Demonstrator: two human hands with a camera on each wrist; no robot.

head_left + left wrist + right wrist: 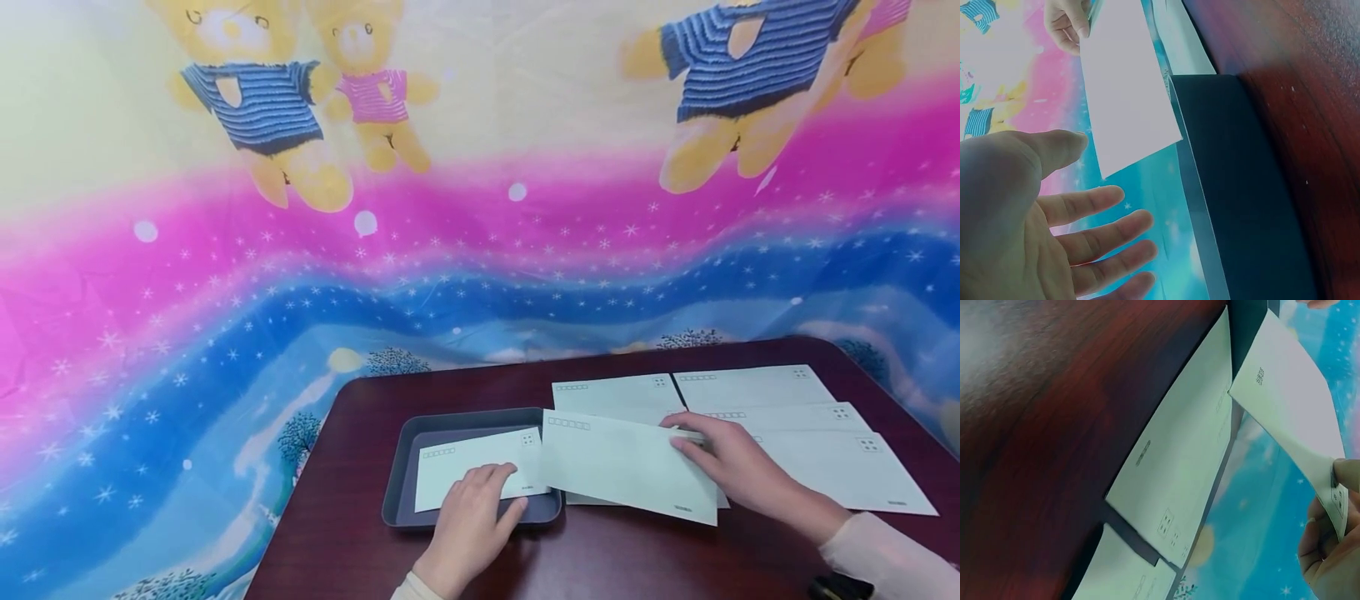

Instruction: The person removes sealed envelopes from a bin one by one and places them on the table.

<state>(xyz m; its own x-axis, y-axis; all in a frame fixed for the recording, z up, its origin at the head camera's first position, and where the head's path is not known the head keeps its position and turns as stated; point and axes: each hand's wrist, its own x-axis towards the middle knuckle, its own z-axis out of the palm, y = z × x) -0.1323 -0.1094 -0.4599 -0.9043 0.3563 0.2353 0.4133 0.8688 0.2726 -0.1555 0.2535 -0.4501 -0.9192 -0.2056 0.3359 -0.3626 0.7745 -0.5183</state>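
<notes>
A pale envelope [628,467] is pinched at its upper right corner by my right hand [738,458]; it is raised, its left end at the tray's right rim. In the right wrist view the fingers and thumb [1338,531] grip the end of that envelope [1291,394]. Over the front of the dark grey tray [397,475] my left hand [472,517] hovers with fingers spread. Another envelope [442,479] lies in the tray. The left wrist view shows the left palm [1066,219] holding nothing, near the tray [1241,181] and the raised envelope [1125,87].
Several envelopes lie on the dark red table [337,467] at the right, in two columns, such as one at the back [757,387] and one at the front right [847,475]. A curtain [480,225] with printed bears hangs behind. Something black [840,587] is at the lower right edge.
</notes>
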